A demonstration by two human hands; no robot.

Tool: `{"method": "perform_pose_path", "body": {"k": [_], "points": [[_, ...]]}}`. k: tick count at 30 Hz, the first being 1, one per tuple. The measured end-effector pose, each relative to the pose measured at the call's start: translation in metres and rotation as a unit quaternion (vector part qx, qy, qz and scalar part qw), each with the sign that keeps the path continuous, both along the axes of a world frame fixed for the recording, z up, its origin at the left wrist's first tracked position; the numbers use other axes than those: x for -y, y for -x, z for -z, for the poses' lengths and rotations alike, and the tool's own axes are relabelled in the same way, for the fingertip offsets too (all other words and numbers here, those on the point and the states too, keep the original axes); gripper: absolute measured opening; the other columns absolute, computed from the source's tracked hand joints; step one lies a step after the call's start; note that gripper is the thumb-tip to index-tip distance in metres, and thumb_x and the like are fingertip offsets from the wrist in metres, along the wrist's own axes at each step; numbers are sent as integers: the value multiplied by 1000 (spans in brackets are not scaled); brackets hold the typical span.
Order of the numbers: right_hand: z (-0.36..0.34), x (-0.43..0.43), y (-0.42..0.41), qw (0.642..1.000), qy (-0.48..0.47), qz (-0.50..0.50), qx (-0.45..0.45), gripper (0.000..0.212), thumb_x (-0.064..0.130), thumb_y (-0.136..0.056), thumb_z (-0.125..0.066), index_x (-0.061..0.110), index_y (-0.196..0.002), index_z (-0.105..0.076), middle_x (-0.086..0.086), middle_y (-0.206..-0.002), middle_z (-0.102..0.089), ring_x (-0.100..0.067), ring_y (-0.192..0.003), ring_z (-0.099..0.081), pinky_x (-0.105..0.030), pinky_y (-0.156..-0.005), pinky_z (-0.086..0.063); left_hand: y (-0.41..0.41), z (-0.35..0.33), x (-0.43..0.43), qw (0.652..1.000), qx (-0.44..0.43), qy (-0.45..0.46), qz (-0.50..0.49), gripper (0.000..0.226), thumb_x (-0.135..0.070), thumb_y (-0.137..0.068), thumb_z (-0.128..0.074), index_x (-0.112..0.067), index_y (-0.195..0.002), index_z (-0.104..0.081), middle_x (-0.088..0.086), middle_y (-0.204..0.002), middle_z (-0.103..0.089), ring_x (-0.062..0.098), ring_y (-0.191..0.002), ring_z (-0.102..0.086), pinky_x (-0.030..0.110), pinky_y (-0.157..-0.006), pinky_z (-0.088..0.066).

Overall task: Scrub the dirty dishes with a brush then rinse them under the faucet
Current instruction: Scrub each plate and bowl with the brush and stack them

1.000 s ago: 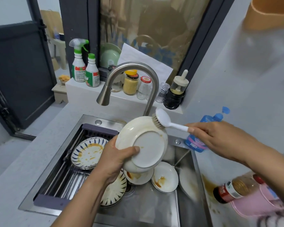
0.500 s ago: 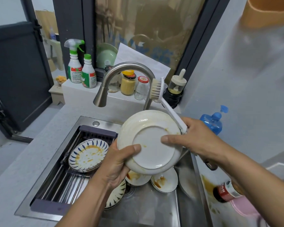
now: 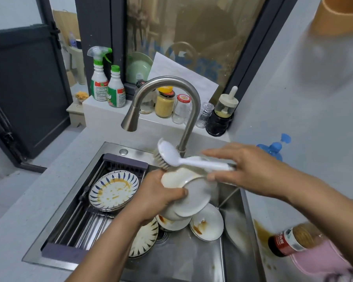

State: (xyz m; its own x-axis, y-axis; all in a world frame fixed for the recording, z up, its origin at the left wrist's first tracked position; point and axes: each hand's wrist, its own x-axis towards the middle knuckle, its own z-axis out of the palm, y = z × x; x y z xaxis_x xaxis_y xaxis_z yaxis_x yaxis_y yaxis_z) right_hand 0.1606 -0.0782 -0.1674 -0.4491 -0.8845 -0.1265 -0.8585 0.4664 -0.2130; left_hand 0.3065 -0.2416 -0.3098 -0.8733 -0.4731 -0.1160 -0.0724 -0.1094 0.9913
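Left hand (image 3: 157, 198) grips white plate (image 3: 194, 198) by its rim, thumb across the underside; plate tilted on edge above the sink (image 3: 171, 261), probably so drips fall into the basin; right hand (image 3: 251, 171) pinches the brush (image 3: 167, 154) handle, index finger stretched out; bristles down at the plate's upper edge, apparently scrubbing; faucet (image 3: 165, 84) shows no water; stained plates (image 3: 207, 224) wait below.

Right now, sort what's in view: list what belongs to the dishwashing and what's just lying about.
Job: brush in right hand; plate in left hand; faucet; stained plates in the sink; striped plate on the rack.
Lying about: spray bottles; jars; sauce bottle; blue bottle.
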Motion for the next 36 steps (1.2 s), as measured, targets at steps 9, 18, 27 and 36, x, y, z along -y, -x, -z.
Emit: {"method": "perform_pose_path", "body": {"k": [9,18,27,36], "points": [[-21,-14,-10,975,-96,-28,-196,66,74,-83,2,69,-144,-23,16,-90,-59,-7,-79,-53,-26,-55,-37,4,1,2,993,-4,-17,-115,40,-4,-71,-87,-25,-101,-72,-3,-94,-77,14,-89,-72,32,-77,-59],[-3,-35,10,987,-48,54,-147,62,75,-85,-8,69,-140,-36,21,-77,-56,-4,-65,-52,-27,-53,-41,3,-1,5,989,-32,-29,-139,40,-3,-74,-85,-26,-102,-70,-4,-94,-77,12,-89,-73,31,-76,-60],[-23,-24,2,993,-55,21,-104,54,75,-85,-16,70,-133,-42,30,-65,-56,7,-61,-52,-26,-51,-30,-5,0,-9,994,-44,51,-85,33,1,-77,-81,-27,-94,-73,-2,-90,-76,14,-82,-72,29,-66,-59],[-21,-37,8,991,-61,30,-115,57,77,-83,-12,72,-132,-39,7,-64,-53,-8,-60,-52,-31,-53,-37,-10,3,-3,995,-51,11,-88,40,0,-75,-84,-29,-99,-70,-15,-92,-76,3,-84,-72,29,-70,-62]]}}
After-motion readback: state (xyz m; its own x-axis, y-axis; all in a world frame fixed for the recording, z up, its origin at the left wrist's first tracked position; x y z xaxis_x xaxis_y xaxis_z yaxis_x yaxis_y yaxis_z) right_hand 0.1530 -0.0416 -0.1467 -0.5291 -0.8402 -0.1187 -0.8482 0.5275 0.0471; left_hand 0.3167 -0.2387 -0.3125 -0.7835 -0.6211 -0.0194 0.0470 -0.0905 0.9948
